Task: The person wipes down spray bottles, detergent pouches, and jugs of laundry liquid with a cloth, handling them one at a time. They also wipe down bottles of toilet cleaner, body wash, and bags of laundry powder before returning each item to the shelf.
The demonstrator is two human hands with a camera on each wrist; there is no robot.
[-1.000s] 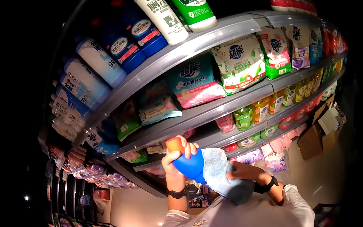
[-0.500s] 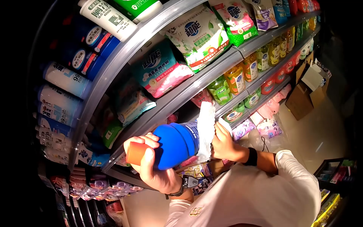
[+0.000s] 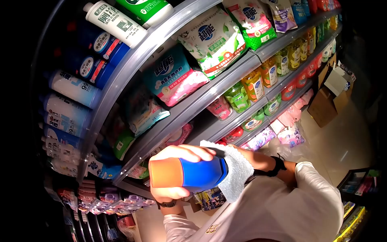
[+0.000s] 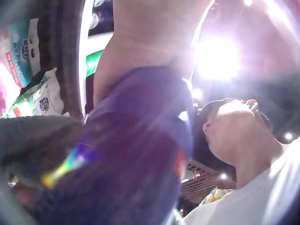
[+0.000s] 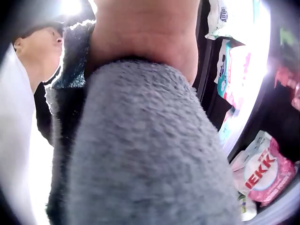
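My left hand (image 3: 183,152) grips a blue bottle (image 3: 201,174) near its orange cap (image 3: 166,172), fingers over the top and thumb below. The bottle lies on its side in the air in front of my chest, cap to the left. Around its other end is a fluffy grey-blue cloth (image 3: 240,171), held by my right hand (image 3: 261,160), whose fingers are mostly hidden behind it. The right wrist view shows the cloth (image 5: 150,145) filling the space below that hand. In the left wrist view the bottle (image 4: 136,136) looks dark purple under glare.
Curved grey shelves (image 3: 193,109) run close ahead, with detergent bags (image 3: 211,40) and bottles of coloured liquid (image 3: 254,84). Blue and white cleaner bottles (image 3: 74,86) line the upper left shelf. An opened cardboard box (image 3: 324,105) stands on the floor at the right.
The bottle has swung round so its cap points more towards the head camera. The cloth was first draped over its end, then drawn to the shelf side, and now hangs nearer my body.
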